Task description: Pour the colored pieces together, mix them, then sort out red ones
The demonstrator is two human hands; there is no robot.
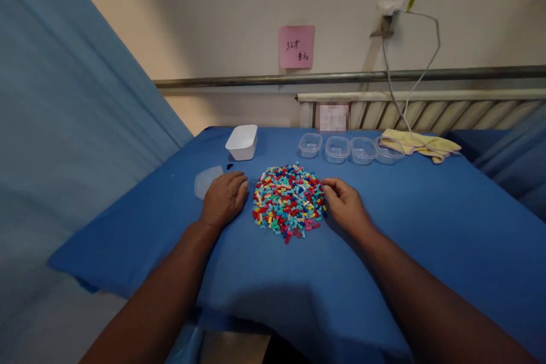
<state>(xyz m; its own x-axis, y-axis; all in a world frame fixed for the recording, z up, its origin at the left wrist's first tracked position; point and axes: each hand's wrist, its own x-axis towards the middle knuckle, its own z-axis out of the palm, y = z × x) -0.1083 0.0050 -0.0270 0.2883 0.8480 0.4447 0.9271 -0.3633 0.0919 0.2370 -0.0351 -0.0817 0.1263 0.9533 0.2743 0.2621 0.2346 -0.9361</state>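
Observation:
A round heap of small toy building bricks point(288, 199) in red, blue, teal, yellow, white and pink lies on the blue cloth. Left of it, my left hand point(226, 193) rests palm down with its fingers laid out on the cloth, holding nothing. A translucent plastic lid point(207, 182) lies partly behind that hand. At the heap's right edge is my right hand point(346, 205), its thumb and forefinger tips close together against the outermost bricks. Whatever is between those tips is too small to make out.
Behind the heap stand a white tub point(242, 143) and several clear plastic containers, one of them point(337, 151) near the middle. A yellow cloth point(420, 144) overlaps the rightmost container. Small black pieces point(230, 166) lie near the tub. A blue curtain point(85, 96) hangs at left.

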